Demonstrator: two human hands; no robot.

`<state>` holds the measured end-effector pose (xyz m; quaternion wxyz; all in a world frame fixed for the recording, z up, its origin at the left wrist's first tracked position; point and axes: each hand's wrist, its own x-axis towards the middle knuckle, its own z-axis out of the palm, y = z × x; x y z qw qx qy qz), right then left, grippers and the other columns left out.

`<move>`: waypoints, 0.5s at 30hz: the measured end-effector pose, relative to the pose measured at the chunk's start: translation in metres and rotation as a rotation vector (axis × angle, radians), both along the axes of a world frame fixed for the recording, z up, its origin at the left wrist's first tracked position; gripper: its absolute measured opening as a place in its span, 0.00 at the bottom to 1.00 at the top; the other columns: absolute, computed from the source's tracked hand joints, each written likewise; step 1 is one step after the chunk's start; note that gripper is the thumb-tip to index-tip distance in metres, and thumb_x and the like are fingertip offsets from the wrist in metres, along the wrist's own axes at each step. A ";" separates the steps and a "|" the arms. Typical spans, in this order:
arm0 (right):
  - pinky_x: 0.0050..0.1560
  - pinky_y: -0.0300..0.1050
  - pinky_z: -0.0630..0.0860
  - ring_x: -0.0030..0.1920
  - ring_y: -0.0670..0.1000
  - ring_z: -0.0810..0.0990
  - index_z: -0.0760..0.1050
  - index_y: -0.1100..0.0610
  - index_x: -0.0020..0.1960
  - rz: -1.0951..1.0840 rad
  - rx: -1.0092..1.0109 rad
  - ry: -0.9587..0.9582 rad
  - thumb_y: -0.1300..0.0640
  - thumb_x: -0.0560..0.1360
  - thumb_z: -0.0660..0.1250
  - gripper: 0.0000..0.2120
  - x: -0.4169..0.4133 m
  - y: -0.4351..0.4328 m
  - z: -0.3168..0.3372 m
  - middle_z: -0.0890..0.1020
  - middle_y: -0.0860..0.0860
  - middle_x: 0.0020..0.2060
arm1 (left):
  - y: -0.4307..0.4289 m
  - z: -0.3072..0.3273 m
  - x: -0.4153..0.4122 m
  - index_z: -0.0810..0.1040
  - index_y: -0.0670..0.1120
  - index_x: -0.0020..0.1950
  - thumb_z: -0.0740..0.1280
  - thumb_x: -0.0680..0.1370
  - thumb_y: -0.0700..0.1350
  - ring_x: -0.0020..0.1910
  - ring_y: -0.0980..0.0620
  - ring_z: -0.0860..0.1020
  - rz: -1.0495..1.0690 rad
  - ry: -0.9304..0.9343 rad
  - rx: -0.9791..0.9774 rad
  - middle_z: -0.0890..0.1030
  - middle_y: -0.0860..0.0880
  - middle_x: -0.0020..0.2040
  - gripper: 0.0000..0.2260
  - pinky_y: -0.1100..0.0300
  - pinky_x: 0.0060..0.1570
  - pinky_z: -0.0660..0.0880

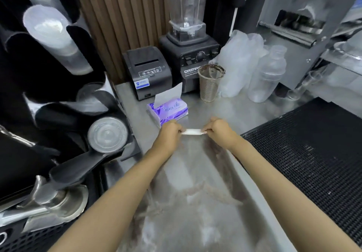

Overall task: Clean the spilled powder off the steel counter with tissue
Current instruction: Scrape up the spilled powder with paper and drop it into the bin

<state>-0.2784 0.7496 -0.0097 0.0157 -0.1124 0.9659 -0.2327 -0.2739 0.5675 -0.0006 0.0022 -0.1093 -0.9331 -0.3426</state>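
Observation:
A folded white tissue [193,132] is stretched between my two hands just above the steel counter [244,112]. My left hand [170,132] pinches its left end and my right hand [220,130] pinches its right end. Brown powder smears [213,191] streak the counter between my forearms, closer to me than the tissue. A purple tissue pack [168,110] with a sheet sticking up lies just behind my left hand.
A ribbed cup [210,84] with a brown-stained rim stands behind the hands. Further back are a blender [189,56], a receipt printer [147,71], a clear shaker bottle [266,75] and stacked plastic lids. A black grid mat [313,153] lies right; cup dispensers [58,40] left.

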 end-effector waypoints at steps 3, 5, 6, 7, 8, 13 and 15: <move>0.47 0.46 0.68 0.50 0.61 0.75 0.80 0.64 0.53 0.015 0.095 0.006 0.69 0.73 0.60 0.13 -0.013 0.005 -0.003 0.74 0.61 0.45 | 0.011 -0.006 -0.007 0.80 0.34 0.51 0.57 0.73 0.36 0.46 0.54 0.75 -0.106 -0.022 -0.062 0.78 0.45 0.44 0.15 0.63 0.46 0.69; 0.40 0.45 0.63 0.46 0.60 0.74 0.78 0.68 0.50 0.022 0.118 0.007 0.68 0.73 0.61 0.10 -0.008 0.005 -0.004 0.69 0.58 0.40 | 0.015 -0.009 -0.003 0.78 0.37 0.44 0.55 0.68 0.43 0.35 0.68 0.69 -0.153 -0.006 -0.069 0.68 0.57 0.36 0.15 0.74 0.38 0.67; 0.39 0.45 0.62 0.44 0.59 0.73 0.78 0.69 0.49 0.027 0.109 0.011 0.69 0.73 0.60 0.10 -0.001 0.006 -0.005 0.70 0.59 0.39 | 0.016 -0.011 0.002 0.75 0.42 0.39 0.54 0.67 0.45 0.33 0.69 0.68 -0.146 0.027 -0.108 0.66 0.58 0.35 0.11 0.77 0.36 0.66; 0.40 0.46 0.64 0.43 0.58 0.74 0.79 0.68 0.48 0.038 0.092 0.025 0.70 0.72 0.60 0.11 0.007 0.007 -0.005 0.72 0.60 0.38 | 0.016 -0.012 0.008 0.71 0.47 0.36 0.56 0.67 0.46 0.31 0.67 0.68 -0.149 0.073 -0.178 0.66 0.57 0.34 0.06 0.76 0.35 0.67; 0.41 0.47 0.66 0.42 0.58 0.75 0.80 0.66 0.47 0.056 0.090 0.028 0.70 0.70 0.58 0.13 0.017 0.008 -0.005 0.73 0.61 0.37 | 0.015 -0.010 0.018 0.68 0.48 0.33 0.58 0.69 0.46 0.31 0.63 0.67 -0.145 0.057 -0.215 0.66 0.55 0.33 0.05 0.71 0.32 0.67; 0.40 0.40 0.72 0.37 0.54 0.78 0.79 0.59 0.39 0.131 0.120 -0.023 0.64 0.68 0.67 0.03 0.108 -0.002 0.002 0.79 0.55 0.36 | -0.008 -0.038 0.081 0.73 0.47 0.34 0.62 0.74 0.42 0.39 0.53 0.67 -0.208 0.113 -0.145 0.72 0.50 0.36 0.08 0.62 0.39 0.65; 0.36 0.32 0.66 0.28 0.43 0.73 0.79 0.51 0.30 0.228 0.124 0.078 0.58 0.60 0.70 0.03 0.142 -0.009 0.012 0.73 0.44 0.27 | -0.022 -0.045 0.113 0.77 0.44 0.39 0.60 0.75 0.43 0.41 0.55 0.68 -0.332 0.088 -0.176 0.74 0.50 0.39 0.08 0.59 0.43 0.71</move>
